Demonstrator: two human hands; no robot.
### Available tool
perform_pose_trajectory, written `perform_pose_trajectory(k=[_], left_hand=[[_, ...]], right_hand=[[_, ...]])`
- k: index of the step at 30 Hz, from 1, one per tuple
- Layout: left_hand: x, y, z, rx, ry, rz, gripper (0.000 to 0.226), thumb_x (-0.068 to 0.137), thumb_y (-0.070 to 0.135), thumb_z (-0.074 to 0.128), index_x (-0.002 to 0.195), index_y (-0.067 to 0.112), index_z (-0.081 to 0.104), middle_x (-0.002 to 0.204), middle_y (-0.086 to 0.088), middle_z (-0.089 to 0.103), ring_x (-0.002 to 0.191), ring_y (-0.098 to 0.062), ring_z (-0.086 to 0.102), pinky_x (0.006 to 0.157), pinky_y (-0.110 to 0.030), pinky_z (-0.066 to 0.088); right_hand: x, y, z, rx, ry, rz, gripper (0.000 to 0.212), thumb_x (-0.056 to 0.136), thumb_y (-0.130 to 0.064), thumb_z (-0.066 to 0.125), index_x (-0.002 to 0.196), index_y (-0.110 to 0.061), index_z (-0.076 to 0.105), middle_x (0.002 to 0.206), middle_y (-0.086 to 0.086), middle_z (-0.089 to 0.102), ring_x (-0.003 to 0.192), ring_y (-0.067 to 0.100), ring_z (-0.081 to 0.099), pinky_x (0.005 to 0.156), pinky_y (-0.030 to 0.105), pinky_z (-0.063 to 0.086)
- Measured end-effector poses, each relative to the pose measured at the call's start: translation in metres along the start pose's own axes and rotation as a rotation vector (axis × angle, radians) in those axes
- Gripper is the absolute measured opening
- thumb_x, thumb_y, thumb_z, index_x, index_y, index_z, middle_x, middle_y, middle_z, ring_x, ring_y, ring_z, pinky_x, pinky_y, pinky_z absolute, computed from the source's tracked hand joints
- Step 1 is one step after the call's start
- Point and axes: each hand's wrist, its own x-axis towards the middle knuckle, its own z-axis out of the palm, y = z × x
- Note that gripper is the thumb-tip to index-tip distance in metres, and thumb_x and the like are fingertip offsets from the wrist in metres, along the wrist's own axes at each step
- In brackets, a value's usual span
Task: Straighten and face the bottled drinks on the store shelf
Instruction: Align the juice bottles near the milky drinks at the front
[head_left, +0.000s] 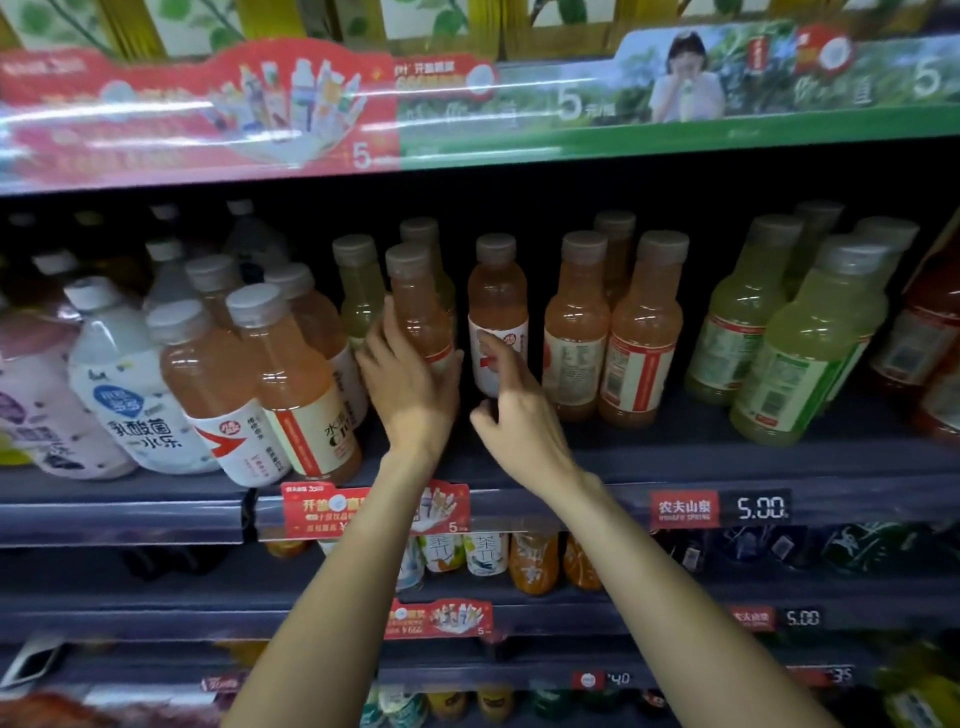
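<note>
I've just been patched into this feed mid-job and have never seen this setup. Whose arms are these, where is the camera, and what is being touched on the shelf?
There is no machine here: a head-worn camera looks down at a person's two bare arms. The left hand wraps an upright orange-pink plastic drink bottle with a grey cap. The right hand is open, one finger touching the white label of a similar bottle alongside. Both bottles stand on the dark store shelf, with more orange and pale green bottles around them.

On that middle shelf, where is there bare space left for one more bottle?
Bare shelf shows in front of the orange bottles, running right to the green bottles, with a gap between those groups. The left end is crowded: the white bottle and its leaning orange neighbours touch.
</note>
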Motion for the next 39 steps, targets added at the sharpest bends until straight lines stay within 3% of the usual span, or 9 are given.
perform_pose_trajectory(k=[3, 6, 13, 18, 22, 26, 31, 35, 39], left_hand=[[-0.012, -0.005, -0.013, -0.213, -0.062, 0.13, 0.082, 0.08, 0.043, 0.066, 0.143, 0.003, 0.033, 0.136, -0.02, 0.043, 0.125, -0.035, 0.041, 0.103, -0.04, 0.035], [-0.017, 0.01, -0.028, -0.34, -0.335, 0.203, 0.081, 0.078, 0.044, 0.072, 0.143, 0.012, 0.035, 0.136, -0.008, 0.046, 0.125, -0.022, 0.046, 0.101, -0.036, 0.041], [-0.033, 0.054, -0.018, -0.591, -0.53, 0.337, 0.064, 0.085, 0.029, 0.071, 0.14, 0.018, 0.042, 0.134, 0.008, 0.049, 0.125, -0.004, 0.047, 0.102, -0.026, 0.043], [-0.037, 0.035, -0.006, -0.532, -0.139, 0.5, 0.024, 0.091, 0.01, 0.059, 0.115, 0.008, 0.065, 0.116, 0.002, 0.062, 0.112, -0.011, 0.057, 0.095, -0.031, 0.045], [-0.031, 0.005, -0.007, -0.368, 0.071, 0.378, 0.026, 0.088, 0.007, 0.054, 0.111, 0.002, 0.065, 0.11, -0.009, 0.065, 0.107, -0.02, 0.054, 0.095, -0.028, 0.04], [-0.021, -0.005, -0.017, -0.302, 0.108, 0.19, 0.038, 0.085, 0.006, 0.057, 0.123, 0.006, 0.056, 0.12, -0.012, 0.057, 0.114, -0.023, 0.046, 0.099, -0.016, 0.03], [-0.001, -0.006, -0.025, -0.289, 0.166, 0.146, 0.056, 0.083, 0.004, 0.06, 0.136, 0.003, 0.042, 0.136, -0.018, 0.043, 0.128, -0.027, 0.039, 0.108, -0.02, 0.024], [0.016, -0.012, -0.017, -0.14, 0.032, 0.008, 0.072, 0.085, 0.009, 0.063, 0.145, 0.0, 0.025, 0.151, -0.024, 0.023, 0.141, -0.035, 0.023, 0.111, -0.029, 0.015], [0.035, -0.017, -0.008, 0.034, 0.005, 0.14, 0.07, 0.08, 0.003, 0.065, 0.138, -0.014, 0.03, 0.143, -0.041, 0.025, 0.131, -0.056, 0.028, 0.109, -0.055, 0.026]], right_hand=[[-0.014, 0.009, 0.001, 0.018, -0.046, -0.007, 0.079, 0.083, -0.012, 0.066, 0.148, -0.02, 0.02, 0.141, 0.008, 0.045, 0.122, 0.023, 0.051, 0.097, 0.033, 0.047], [-0.036, 0.018, -0.006, 0.102, -0.045, 0.084, 0.087, 0.081, -0.03, 0.072, 0.147, -0.024, 0.015, 0.143, 0.004, 0.044, 0.127, 0.017, 0.048, 0.098, 0.032, 0.047], [-0.062, 0.033, -0.045, 0.028, 0.25, 0.206, 0.08, 0.074, -0.044, 0.072, 0.136, -0.023, 0.026, 0.13, 0.003, 0.053, 0.112, 0.02, 0.057, 0.081, 0.034, 0.054], [-0.059, 0.051, -0.06, -0.248, 0.391, 0.251, 0.076, 0.074, -0.028, 0.077, 0.135, -0.006, 0.038, 0.122, 0.014, 0.051, 0.11, 0.027, 0.052, 0.078, 0.026, 0.042], [-0.062, 0.054, -0.065, -0.3, 0.461, 0.197, 0.072, 0.077, -0.019, 0.075, 0.137, -0.001, 0.04, 0.121, 0.021, 0.044, 0.112, 0.025, 0.045, 0.09, 0.02, 0.038], [-0.054, 0.037, -0.059, -0.278, 0.554, -0.075, 0.04, 0.085, -0.014, 0.06, 0.123, -0.006, 0.049, 0.118, 0.014, 0.043, 0.107, 0.019, 0.043, 0.093, 0.008, 0.034], [-0.009, -0.005, -0.039, -0.301, 0.423, -0.435, 0.026, 0.084, -0.002, 0.054, 0.107, -0.006, 0.064, 0.108, 0.012, 0.057, 0.094, 0.026, 0.056, 0.076, 0.03, 0.051], [0.044, -0.023, -0.014, -0.284, 0.117, -0.348, 0.04, 0.085, -0.009, 0.051, 0.124, -0.009, 0.055, 0.125, 0.013, 0.052, 0.11, 0.03, 0.054, 0.081, 0.045, 0.052], [0.086, -0.025, 0.006, -0.387, 0.0, -0.175, 0.057, 0.09, -0.014, 0.049, 0.145, -0.018, 0.034, 0.145, 0.012, 0.039, 0.109, 0.032, 0.058, 0.088, 0.042, 0.046]])
